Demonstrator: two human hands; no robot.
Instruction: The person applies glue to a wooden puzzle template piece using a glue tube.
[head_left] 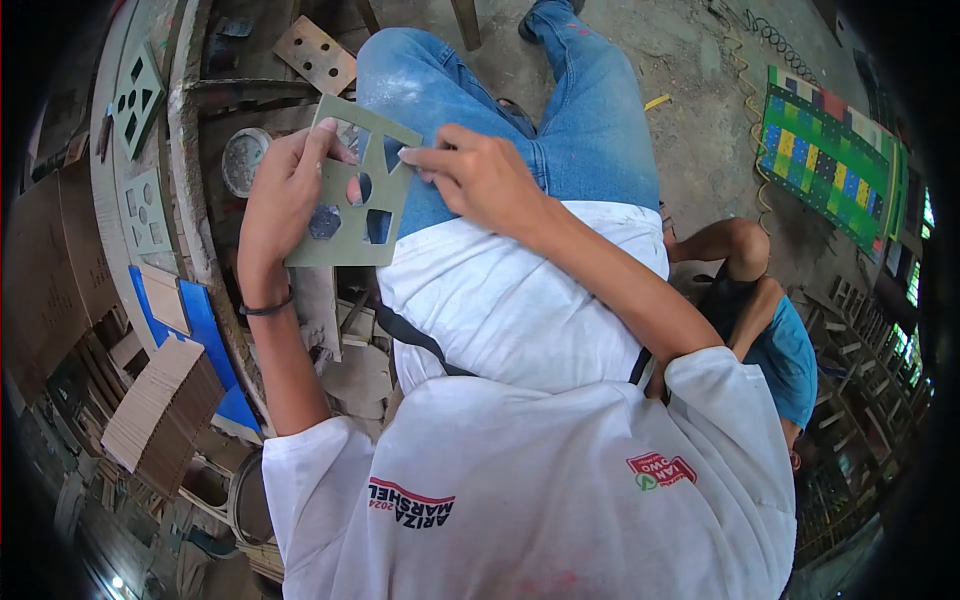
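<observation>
A grey-green board (345, 225) with several cut-out shapes, among them a triangle, a circle and a hexagon, is held tilted above my lap. My left hand (283, 185) grips its left side, thumb on the upper face and a fingertip showing through the round hole. At the right edge is my right hand (485, 180), index finger reaching to the triangular cut-out and the other fingers curled. Whatever the right fingers pinch, if anything, is hidden. A dusty round tin (245, 162) stands just beyond my left hand.
Similar boards with cut-outs (137, 100) lie on a ledge at left; a wooden piece with holes (315, 55) lies ahead. Cardboard (165, 400) and a blue panel (235, 400) are at lower left. A person in a blue shirt (785, 360) crouches at right, near colourful panels (830, 160).
</observation>
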